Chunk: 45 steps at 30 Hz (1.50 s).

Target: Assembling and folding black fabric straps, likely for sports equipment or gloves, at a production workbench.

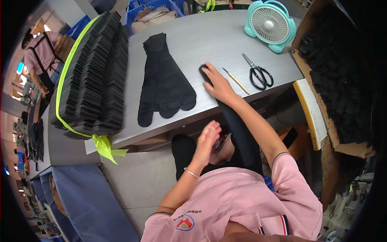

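My right hand (pixel 219 84) is at the table's front edge, its fingers closed over the end of a long black sock (pixel 231 117). The sock hangs from the tabletop under my right forearm down to my lap. My left hand (pixel 207 139) hovers over my lap, slightly blurred, its fingers loosely bent and no object visible in them. Several flat black socks (pixel 165 80) lie overlapped on the table, cuffs together at the far end and toes fanned toward me. Right of my right hand lie a thin pointed tool with a yellow handle (pixel 237 82) and black-handled scissors (pixel 260 74).
A tall stack of folded black pieces (pixel 94 76), tied with a neon-yellow band (pixel 60 88), stands at the left. A turquoise fan (pixel 269 25) sits at the back right. A cardboard box (pixel 300 44) of black items is at the right. Blue crates (pixel 131 14) stand behind; another person (pixel 44 56) works far left.
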Each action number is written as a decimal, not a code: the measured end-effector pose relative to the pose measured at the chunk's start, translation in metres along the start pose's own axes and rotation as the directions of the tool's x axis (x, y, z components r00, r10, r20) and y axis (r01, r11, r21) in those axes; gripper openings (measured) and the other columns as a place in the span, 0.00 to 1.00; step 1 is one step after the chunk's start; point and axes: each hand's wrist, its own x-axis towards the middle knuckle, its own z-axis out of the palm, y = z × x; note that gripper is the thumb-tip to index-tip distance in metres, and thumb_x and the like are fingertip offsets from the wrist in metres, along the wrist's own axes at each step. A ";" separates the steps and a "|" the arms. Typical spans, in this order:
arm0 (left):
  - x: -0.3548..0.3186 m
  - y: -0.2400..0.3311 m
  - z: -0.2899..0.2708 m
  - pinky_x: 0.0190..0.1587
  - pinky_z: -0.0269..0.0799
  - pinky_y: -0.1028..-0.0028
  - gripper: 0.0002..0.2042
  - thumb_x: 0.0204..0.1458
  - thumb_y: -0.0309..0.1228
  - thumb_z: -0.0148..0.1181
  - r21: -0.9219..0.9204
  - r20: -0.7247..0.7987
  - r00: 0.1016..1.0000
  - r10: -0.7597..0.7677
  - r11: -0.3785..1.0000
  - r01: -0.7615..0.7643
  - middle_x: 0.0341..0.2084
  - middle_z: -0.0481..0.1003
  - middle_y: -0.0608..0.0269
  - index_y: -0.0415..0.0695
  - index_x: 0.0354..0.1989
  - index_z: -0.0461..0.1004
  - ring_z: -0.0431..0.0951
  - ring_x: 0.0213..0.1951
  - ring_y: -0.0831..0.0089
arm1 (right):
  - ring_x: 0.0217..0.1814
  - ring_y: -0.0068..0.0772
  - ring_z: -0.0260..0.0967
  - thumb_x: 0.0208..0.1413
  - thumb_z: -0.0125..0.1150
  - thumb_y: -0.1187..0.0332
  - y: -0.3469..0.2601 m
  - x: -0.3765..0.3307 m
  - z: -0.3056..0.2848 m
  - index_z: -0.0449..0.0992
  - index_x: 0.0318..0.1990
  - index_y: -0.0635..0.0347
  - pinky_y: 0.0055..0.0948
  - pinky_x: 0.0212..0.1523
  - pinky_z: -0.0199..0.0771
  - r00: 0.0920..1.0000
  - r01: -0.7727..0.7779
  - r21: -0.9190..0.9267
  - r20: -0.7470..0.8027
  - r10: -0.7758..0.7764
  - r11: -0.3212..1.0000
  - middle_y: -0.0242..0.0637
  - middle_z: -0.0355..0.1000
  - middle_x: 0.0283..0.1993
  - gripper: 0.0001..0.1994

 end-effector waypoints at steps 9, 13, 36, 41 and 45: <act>0.051 0.036 0.025 0.52 0.73 0.72 0.18 0.66 0.41 0.53 -0.300 -0.113 0.981 0.155 0.937 -0.182 0.47 0.75 0.63 0.42 0.57 0.66 0.76 0.49 0.73 | 0.72 0.56 0.57 0.48 0.66 0.75 -0.074 -0.081 -0.049 0.68 0.61 0.65 0.40 0.67 0.62 0.997 -0.071 0.206 0.041 0.064 0.976 0.54 0.56 0.71 0.30; 0.043 0.053 0.022 0.46 0.73 0.75 0.12 0.65 0.38 0.56 -0.229 -0.289 0.905 0.311 0.896 -0.381 0.42 0.76 0.67 0.43 0.48 0.74 0.76 0.43 0.80 | 0.70 0.52 0.60 0.48 0.68 0.75 -0.099 -0.081 -0.063 0.69 0.61 0.62 0.40 0.68 0.62 0.975 0.021 0.337 0.201 -0.094 0.941 0.48 0.57 0.72 0.30; -0.036 0.101 0.016 0.52 0.74 0.72 0.12 0.60 0.27 0.61 -0.149 -0.186 0.852 0.489 0.843 -0.516 0.40 0.80 0.53 0.35 0.49 0.75 0.80 0.43 0.69 | 0.22 0.31 0.69 0.55 0.64 0.72 -0.145 -0.086 -0.100 0.81 0.46 0.51 0.28 0.23 0.67 0.974 0.112 0.016 -0.202 -0.106 0.994 0.33 0.69 0.25 0.11; -0.039 0.097 0.019 0.51 0.75 0.71 0.12 0.59 0.26 0.61 -0.174 -0.094 0.859 0.503 0.842 -0.511 0.41 0.80 0.52 0.35 0.49 0.75 0.80 0.43 0.68 | 0.21 0.28 0.68 0.48 0.70 0.76 -0.158 -0.095 -0.102 0.82 0.46 0.52 0.25 0.20 0.66 0.949 0.259 -0.002 -0.187 -0.255 0.966 0.32 0.72 0.26 0.16; -0.044 0.097 0.020 0.51 0.75 0.71 0.12 0.59 0.26 0.62 -0.149 -0.095 0.857 0.506 0.844 -0.515 0.41 0.80 0.53 0.34 0.48 0.75 0.80 0.43 0.69 | 0.21 0.28 0.68 0.48 0.70 0.76 -0.161 -0.100 -0.102 0.82 0.46 0.53 0.25 0.21 0.66 0.946 0.270 0.024 -0.191 -0.261 0.963 0.32 0.72 0.25 0.15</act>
